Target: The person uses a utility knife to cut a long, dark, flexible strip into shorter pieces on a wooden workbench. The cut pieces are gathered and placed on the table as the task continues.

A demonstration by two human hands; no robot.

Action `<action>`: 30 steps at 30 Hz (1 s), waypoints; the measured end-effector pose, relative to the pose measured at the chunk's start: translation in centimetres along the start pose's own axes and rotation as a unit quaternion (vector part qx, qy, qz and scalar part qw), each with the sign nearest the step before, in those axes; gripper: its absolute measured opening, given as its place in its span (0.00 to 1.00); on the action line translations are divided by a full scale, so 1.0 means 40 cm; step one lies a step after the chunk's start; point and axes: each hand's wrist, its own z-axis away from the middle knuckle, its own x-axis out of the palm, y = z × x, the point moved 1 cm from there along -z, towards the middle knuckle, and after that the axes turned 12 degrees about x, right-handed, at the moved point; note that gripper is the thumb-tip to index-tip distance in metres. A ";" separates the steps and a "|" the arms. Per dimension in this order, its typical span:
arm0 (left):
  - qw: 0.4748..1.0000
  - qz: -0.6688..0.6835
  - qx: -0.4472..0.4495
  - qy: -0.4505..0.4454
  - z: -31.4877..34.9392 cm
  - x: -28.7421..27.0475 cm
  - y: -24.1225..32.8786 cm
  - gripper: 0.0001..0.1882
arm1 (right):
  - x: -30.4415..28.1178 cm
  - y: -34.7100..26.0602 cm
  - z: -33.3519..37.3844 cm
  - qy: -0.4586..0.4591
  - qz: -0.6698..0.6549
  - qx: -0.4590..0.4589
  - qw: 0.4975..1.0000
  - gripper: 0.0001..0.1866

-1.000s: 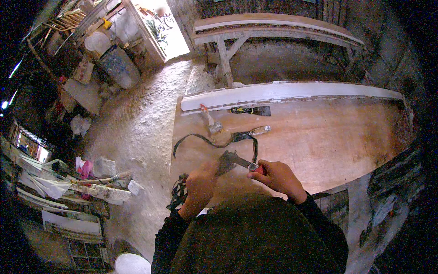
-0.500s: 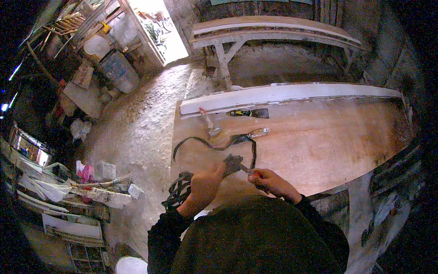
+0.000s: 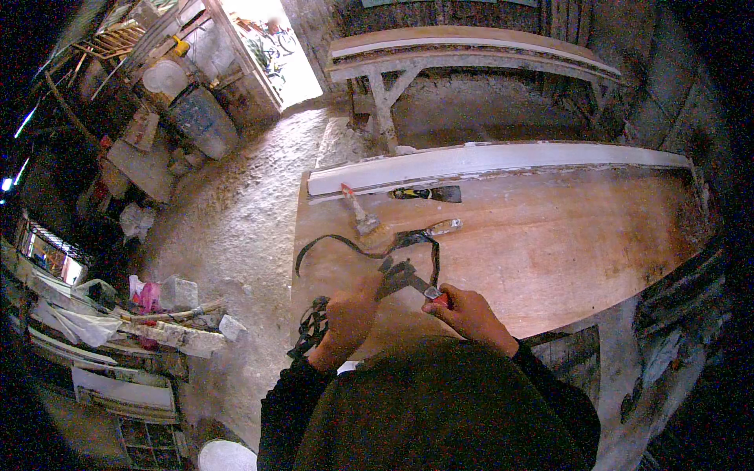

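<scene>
My left hand (image 3: 349,315) is closed on a long black strip (image 3: 394,276), whose folded end sticks out past its fingers. A tangled bundle of the same dark strip (image 3: 310,328) hangs beside its wrist. My right hand (image 3: 471,315) grips a red-handled tool (image 3: 436,297) with a flat metal part that points at the folded strip; its exact kind is unclear. More black strip (image 3: 345,242) curls over the wooden board (image 3: 542,243). Beyond lie a paintbrush (image 3: 363,216) with a red-tipped handle, a yellow-and-black-handled scraper (image 3: 428,194) and a pale-handled tool (image 3: 444,228).
A white-coated raised edge (image 3: 495,162) runs along the board's far side. Behind it stands a wooden bench (image 3: 471,51). A blue barrel (image 3: 203,122) and clutter stand at the far left, near the bright doorway. Low at the left are rags and blocks (image 3: 179,294).
The folded strip has shifted and spread slightly between my hands. My right hand has turned a little, showing more of the tool's metal part. Both hands keep their hold.
</scene>
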 end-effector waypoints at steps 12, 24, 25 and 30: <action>0.982 0.158 -0.089 0.054 -0.004 0.041 0.041 0.19 | 0.019 -0.003 -0.011 0.046 -0.027 -0.033 0.998 0.18; 0.987 0.160 -0.008 0.000 0.013 0.078 0.048 0.17 | -0.040 -0.046 0.008 0.100 0.109 -0.036 0.988 0.16; 0.982 0.188 -0.014 -0.004 0.007 0.068 0.048 0.17 | -0.041 -0.038 0.006 0.108 0.104 -0.047 0.988 0.16; 0.977 0.205 0.014 -0.048 0.000 0.058 0.051 0.19 | -0.034 0.005 -0.024 0.105 0.128 -0.071 0.984 0.15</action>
